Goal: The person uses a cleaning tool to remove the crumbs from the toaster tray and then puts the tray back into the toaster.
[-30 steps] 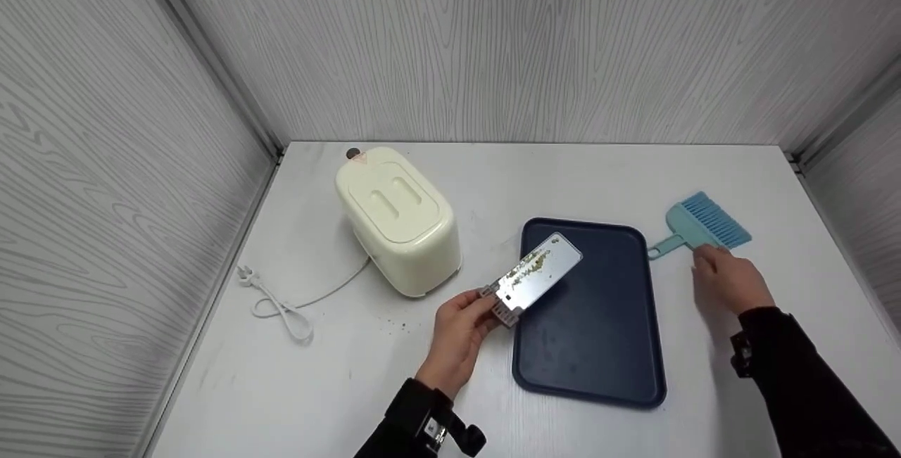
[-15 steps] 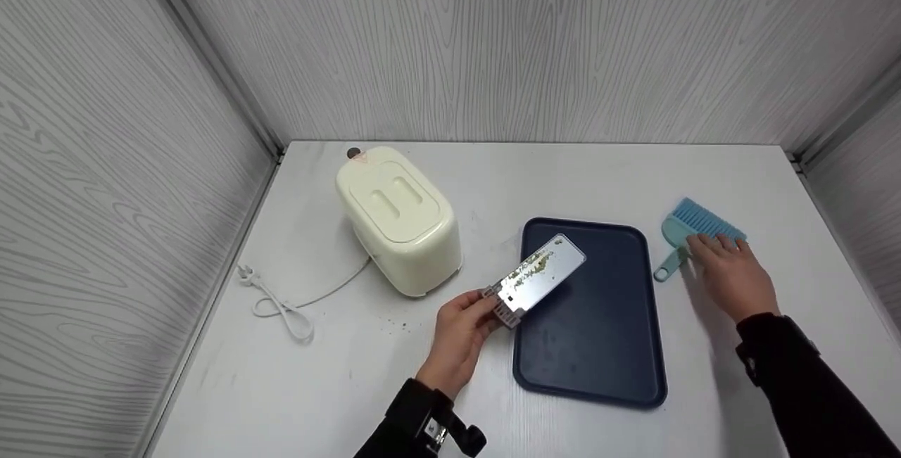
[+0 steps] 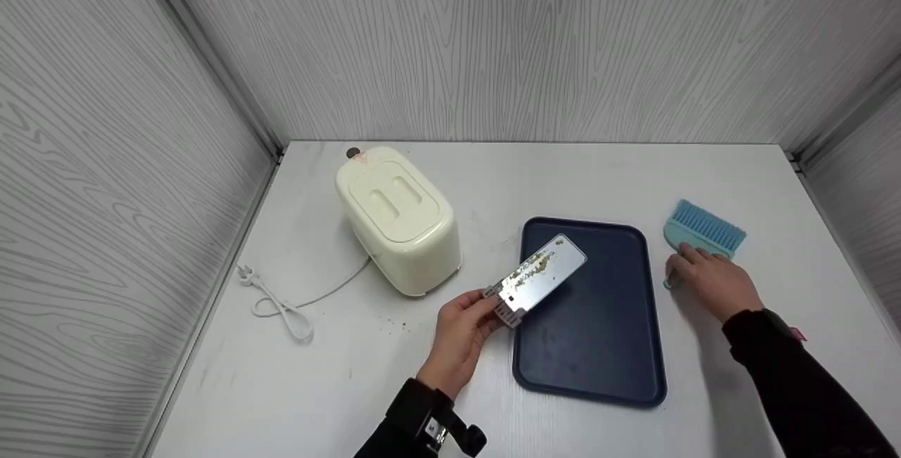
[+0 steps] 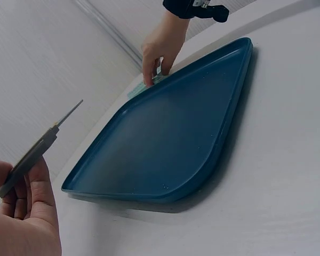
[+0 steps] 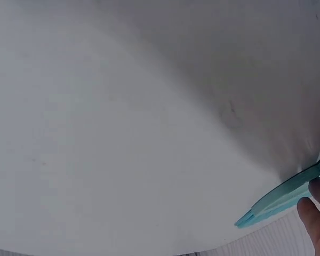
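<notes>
My left hand (image 3: 456,338) pinches the grey slotted end of a silver crumb tray (image 3: 552,269), thumb on top. Yellow-brown crumbs lie along its shiny face. It is held over the left part of a navy serving tray (image 3: 598,335), and the left wrist view shows the crumb tray (image 4: 29,160) edge-on. To the right of the serving tray, my right hand (image 3: 714,283) grips a light blue brush (image 3: 704,227) by its handle, which the fingers mostly cover. Bristles point away toward the back right. In the right wrist view the brush (image 5: 288,193) shows at the lower right corner.
A cream toaster (image 3: 401,222) with a lidded top stands left of the serving tray. Its white cord (image 3: 285,309) and plug lie further left. Dark crumbs (image 3: 398,324) are scattered on the white table before the toaster. Wood-grained walls (image 3: 450,50) enclose the back and sides.
My right hand has shifted from the brush's head onto its handle. The brush has turned, its handle swinging toward me. The left hand with the crumb tray has barely moved.
</notes>
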Available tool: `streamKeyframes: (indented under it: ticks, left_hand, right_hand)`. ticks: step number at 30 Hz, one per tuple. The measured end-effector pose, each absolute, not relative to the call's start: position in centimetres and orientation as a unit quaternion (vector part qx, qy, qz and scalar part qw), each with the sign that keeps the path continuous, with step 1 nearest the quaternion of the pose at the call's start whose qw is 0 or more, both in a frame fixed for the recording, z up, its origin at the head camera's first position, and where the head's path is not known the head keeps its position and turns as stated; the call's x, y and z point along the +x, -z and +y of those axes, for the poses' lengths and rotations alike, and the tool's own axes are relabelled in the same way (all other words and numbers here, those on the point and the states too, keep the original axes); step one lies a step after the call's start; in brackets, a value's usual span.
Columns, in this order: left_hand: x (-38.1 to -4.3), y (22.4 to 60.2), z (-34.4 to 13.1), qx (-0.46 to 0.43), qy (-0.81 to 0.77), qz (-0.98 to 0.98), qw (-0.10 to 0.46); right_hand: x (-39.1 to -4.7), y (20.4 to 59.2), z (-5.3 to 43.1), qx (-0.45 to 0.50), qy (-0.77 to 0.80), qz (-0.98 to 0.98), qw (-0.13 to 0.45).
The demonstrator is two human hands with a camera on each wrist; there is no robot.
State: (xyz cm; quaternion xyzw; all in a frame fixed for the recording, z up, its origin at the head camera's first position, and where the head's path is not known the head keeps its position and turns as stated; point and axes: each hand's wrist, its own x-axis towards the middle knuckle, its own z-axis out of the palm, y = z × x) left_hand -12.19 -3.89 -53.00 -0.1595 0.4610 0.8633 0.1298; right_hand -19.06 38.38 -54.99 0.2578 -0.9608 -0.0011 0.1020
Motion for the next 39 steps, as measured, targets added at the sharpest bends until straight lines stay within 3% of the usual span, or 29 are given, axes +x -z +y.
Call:
streamKeyframes:
  ticks: [9,23,32,39]
  left_hand:
    - [-12.2,53.2,-3.9,-0.16,-0.862,0.463,0.131]
    - [-12.3,53.3,-3.8,-0.158,-0.861,0.465,0.135]
    - [-12.3,53.3,-3.7,-0.162,-0.861,0.463,0.135]
    - [-12.3,53.5,-3.8,-0.162,-0.86,0.466,0.133]
  right_hand:
    - [-19.1,54.4,37.9,0.297,0.066,-0.949,0.083]
    - [-19.2,53.7,38.1,0.242,-0.007,-0.935,0.258]
    - [-19.1,52.0,38.7,0.228,-0.022,-0.922,0.313]
    - [-19.0,49.8,37.9,0.159,-0.112,-0.918,0.344]
